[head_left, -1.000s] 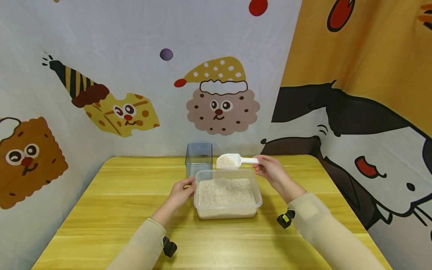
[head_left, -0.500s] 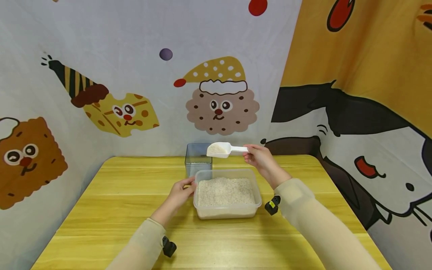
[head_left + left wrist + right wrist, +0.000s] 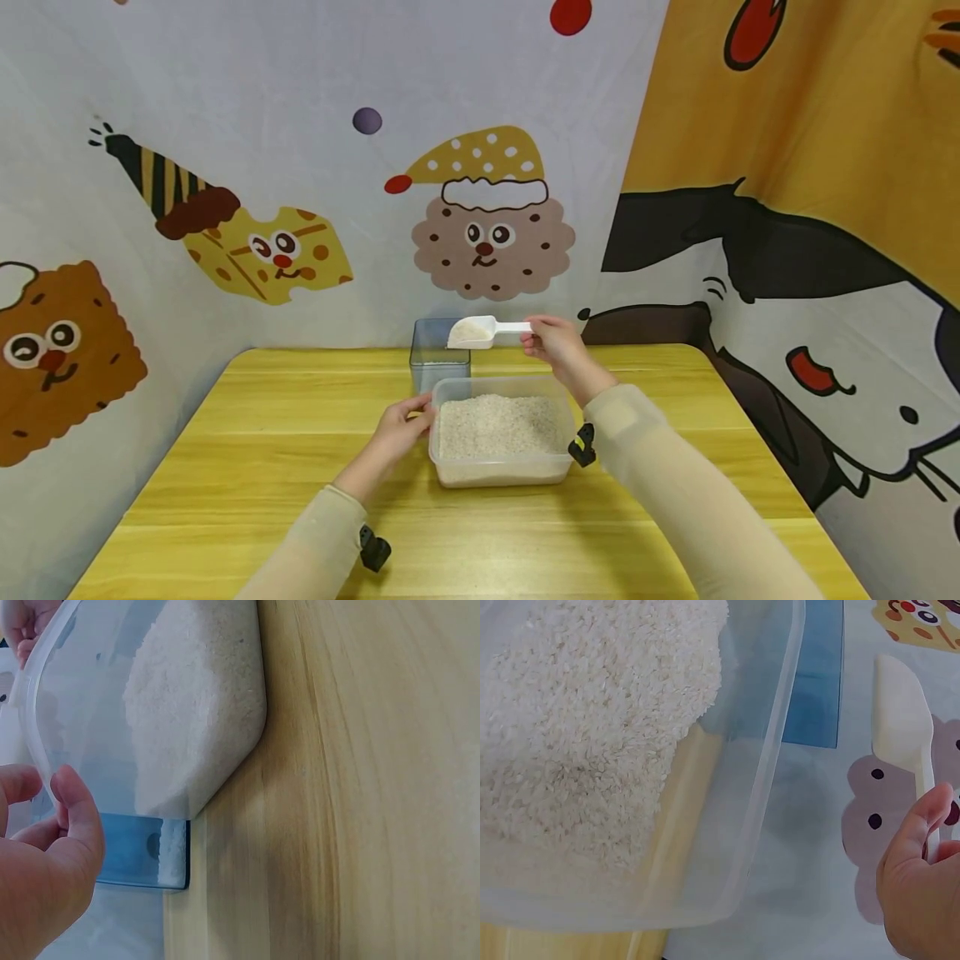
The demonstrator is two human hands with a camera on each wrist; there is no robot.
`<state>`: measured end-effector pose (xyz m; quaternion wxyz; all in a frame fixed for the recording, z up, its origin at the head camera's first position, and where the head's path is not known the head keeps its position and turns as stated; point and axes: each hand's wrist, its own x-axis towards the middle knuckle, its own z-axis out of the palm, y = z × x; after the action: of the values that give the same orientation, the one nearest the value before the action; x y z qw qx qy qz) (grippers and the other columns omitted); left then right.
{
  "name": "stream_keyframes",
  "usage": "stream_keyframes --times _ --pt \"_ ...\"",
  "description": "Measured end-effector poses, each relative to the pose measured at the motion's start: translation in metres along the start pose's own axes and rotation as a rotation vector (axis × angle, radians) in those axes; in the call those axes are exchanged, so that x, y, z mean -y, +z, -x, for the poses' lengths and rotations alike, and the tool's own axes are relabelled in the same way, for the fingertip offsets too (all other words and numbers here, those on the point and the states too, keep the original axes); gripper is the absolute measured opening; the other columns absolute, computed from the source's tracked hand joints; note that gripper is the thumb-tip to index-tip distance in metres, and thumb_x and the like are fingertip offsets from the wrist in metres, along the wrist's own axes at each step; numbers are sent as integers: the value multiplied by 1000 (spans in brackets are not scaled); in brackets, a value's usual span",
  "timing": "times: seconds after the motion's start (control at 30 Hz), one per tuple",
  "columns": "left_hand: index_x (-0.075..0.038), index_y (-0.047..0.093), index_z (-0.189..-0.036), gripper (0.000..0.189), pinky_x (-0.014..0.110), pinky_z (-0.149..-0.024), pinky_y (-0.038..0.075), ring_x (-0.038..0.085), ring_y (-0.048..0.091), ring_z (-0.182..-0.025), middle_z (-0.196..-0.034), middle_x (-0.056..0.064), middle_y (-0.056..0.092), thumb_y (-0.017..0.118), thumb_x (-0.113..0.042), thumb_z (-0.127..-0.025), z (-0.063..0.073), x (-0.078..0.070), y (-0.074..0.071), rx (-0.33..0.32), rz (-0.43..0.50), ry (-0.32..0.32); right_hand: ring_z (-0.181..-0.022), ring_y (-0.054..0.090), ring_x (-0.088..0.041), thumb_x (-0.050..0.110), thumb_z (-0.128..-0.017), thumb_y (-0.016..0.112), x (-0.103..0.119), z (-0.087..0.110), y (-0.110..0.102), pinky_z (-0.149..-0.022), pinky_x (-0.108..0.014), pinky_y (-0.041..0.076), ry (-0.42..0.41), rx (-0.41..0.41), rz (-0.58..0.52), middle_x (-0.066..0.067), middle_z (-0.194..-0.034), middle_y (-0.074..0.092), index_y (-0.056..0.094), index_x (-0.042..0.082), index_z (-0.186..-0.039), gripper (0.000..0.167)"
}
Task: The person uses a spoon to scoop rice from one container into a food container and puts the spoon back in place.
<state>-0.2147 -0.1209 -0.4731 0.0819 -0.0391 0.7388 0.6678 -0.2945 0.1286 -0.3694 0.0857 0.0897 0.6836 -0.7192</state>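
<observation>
My right hand (image 3: 557, 346) grips the handle of a white scoop (image 3: 480, 333) that carries rice. The scoop's tip hangs over the right side of a blue translucent container (image 3: 440, 367); some rice lies at that container's bottom in the left wrist view. My left hand (image 3: 400, 429) pinches the left rim of a clear plastic box (image 3: 500, 475), thumb and fingers on either side of it in the left wrist view. White rice (image 3: 592, 727) fills the lower part of this box, heaped unevenly.
Both containers stand on a yellow wood-grain table (image 3: 300, 467), the blue one behind the clear box. A printed cloth (image 3: 315, 150) with cartoon figures hangs just past the table's back edge.
My right hand has lifted the scoop of rice from behind the clear box's back rim and moved it left to the blue container. My left hand stays at the rim.
</observation>
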Motion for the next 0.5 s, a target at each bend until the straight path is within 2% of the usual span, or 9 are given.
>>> stream_keyframes --times 0.27,0.5 --pt "1 47 -137 42 27 -82 52 26 56 -106 -111 11 49 52 -7 -96 0 1 0 2 -2 -1 -58 55 -9 12 -101 43 0 -7 11 -55 -18 50 -21 -41 15 -1 -68 58 54 -8 -125 33" --pt "1 48 -136 42 25 -79 52 20 57 -100 -109 10 50 53 -7 -96 -1 1 0 -4 2 1 -57 54 -10 11 -100 44 1 -7 22 -54 -20 51 -84 -59 78 -4 -69 58 56 -9 -120 31"
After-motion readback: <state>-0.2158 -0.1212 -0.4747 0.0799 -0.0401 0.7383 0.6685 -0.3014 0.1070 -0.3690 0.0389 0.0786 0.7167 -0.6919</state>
